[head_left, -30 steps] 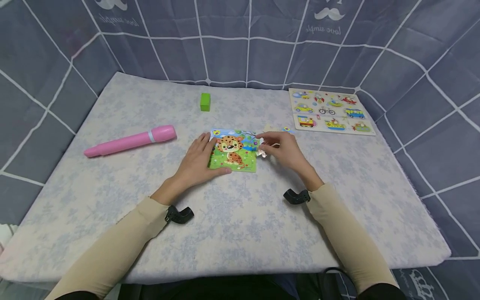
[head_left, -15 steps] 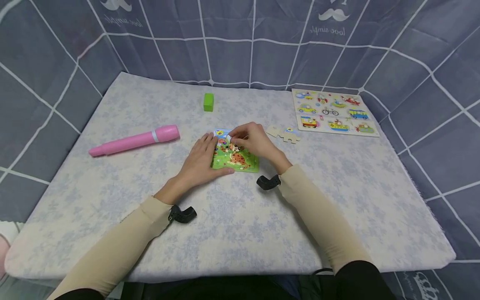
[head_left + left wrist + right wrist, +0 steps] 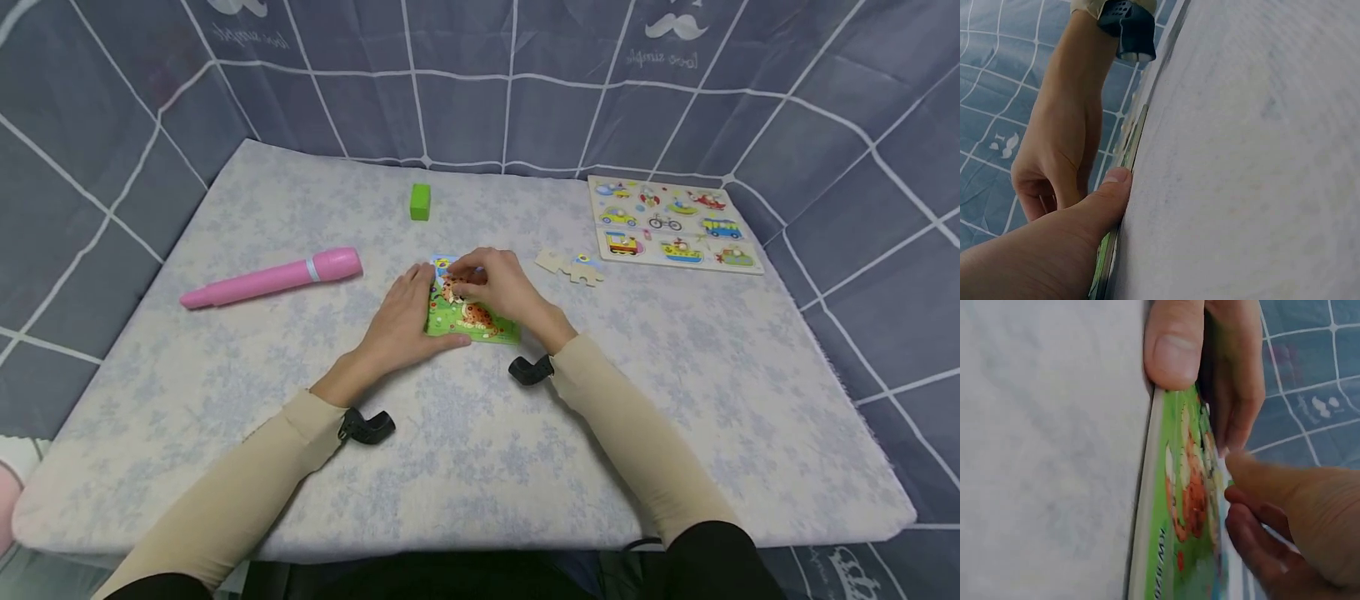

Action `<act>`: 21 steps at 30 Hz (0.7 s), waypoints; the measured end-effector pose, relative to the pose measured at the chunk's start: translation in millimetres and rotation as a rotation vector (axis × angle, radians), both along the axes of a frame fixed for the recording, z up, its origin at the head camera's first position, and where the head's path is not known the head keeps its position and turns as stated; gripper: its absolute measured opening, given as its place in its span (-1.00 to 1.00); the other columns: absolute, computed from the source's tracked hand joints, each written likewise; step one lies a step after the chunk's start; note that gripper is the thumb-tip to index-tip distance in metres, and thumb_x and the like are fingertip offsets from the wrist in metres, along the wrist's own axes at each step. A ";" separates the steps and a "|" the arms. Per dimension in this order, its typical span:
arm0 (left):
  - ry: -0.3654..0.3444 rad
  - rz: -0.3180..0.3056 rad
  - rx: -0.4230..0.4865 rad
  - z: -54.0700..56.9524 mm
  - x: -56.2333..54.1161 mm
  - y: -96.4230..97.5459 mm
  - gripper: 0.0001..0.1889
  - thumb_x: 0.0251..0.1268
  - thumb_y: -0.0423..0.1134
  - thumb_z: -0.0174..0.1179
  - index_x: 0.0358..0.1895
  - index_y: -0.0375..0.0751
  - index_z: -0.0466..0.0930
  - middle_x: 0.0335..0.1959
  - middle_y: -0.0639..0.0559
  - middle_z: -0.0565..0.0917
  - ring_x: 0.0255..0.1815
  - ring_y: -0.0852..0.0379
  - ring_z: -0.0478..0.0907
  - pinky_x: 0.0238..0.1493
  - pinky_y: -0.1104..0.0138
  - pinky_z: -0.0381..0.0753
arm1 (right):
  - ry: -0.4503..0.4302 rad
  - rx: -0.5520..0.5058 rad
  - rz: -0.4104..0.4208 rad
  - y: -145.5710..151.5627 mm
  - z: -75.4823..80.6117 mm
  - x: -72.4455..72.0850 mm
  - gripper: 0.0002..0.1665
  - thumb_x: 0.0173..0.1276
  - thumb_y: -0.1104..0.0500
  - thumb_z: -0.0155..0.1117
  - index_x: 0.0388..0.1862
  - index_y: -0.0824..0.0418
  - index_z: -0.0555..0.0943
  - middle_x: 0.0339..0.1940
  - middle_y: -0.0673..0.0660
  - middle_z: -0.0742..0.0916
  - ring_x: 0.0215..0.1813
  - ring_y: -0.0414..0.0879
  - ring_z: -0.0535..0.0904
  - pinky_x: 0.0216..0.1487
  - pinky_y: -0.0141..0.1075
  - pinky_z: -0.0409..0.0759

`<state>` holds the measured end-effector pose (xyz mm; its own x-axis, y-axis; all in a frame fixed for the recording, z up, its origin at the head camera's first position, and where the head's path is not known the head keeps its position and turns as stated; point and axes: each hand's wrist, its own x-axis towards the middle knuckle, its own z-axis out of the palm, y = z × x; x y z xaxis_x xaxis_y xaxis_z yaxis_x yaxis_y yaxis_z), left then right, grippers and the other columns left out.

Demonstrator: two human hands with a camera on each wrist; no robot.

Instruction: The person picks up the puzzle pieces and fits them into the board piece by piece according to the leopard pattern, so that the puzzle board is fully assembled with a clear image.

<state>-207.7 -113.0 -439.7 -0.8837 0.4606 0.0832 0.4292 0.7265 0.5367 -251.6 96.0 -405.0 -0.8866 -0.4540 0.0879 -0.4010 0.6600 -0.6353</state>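
Observation:
A small jigsaw puzzle (image 3: 487, 332) with a spotted leopard cub on a green ground lies mid-table. My left hand (image 3: 399, 321) rests along its left edge, fingers straight and thumb on the near edge. In the left wrist view that thumb (image 3: 1116, 176) presses the puzzle's side. Over the puzzle's upper part, my right hand (image 3: 501, 287) pinches a puzzle piece between thumb and fingertips; the fingers mostly hide the piece. The right wrist view shows the right hand (image 3: 1297, 519) close above the puzzle's printed face (image 3: 1188, 487). Loose puzzle pieces (image 3: 583, 271) lie to the right.
A wooden vehicle peg board (image 3: 675, 223) lies at the back right. A green block (image 3: 420, 202) stands behind the puzzle. To the left lies a pink marker-shaped stick (image 3: 270, 278). Grey gridded cloth (image 3: 465, 117) hangs behind the table (image 3: 480, 450).
My right hand has moved left with the puzzle piece, from the puzzle's right side to above its upper part, then slightly lower. The left hand has stayed on the left edge.

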 end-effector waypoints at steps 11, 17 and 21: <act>-0.004 0.002 0.004 1.4 0.6 0.6 0.31 0.20 0.34 0.44 0.70 -0.40 -0.15 0.72 -0.33 0.02 0.77 -0.21 -0.13 0.78 0.00 -0.16 | 0.101 0.068 0.100 2.5 -0.8 8.1 -0.74 0.43 0.26 0.46 0.07 0.18 0.82 0.01 0.10 0.83 -0.08 -0.06 0.70 -0.01 -0.22 0.65; 0.000 -0.003 -0.023 1.4 0.2 0.4 0.31 0.22 0.37 0.40 0.70 -0.40 -0.17 0.73 -0.33 -0.01 0.78 -0.19 -0.18 0.78 0.02 -0.20 | 0.115 0.028 0.112 6.2 -5.8 9.1 -0.76 0.47 0.29 0.41 0.07 0.22 0.82 0.08 0.12 0.83 -0.04 -0.07 0.76 0.02 -0.24 0.72; 0.001 -0.004 -0.026 1.5 -0.2 0.7 0.30 0.23 0.37 0.39 0.70 -0.39 -0.16 0.73 -0.33 -0.01 0.78 -0.19 -0.17 0.78 0.02 -0.20 | 0.163 0.017 0.118 5.0 -7.6 9.7 -0.75 0.46 0.29 0.41 0.07 0.21 0.83 0.09 0.14 0.84 0.19 0.00 0.73 0.28 -0.15 0.66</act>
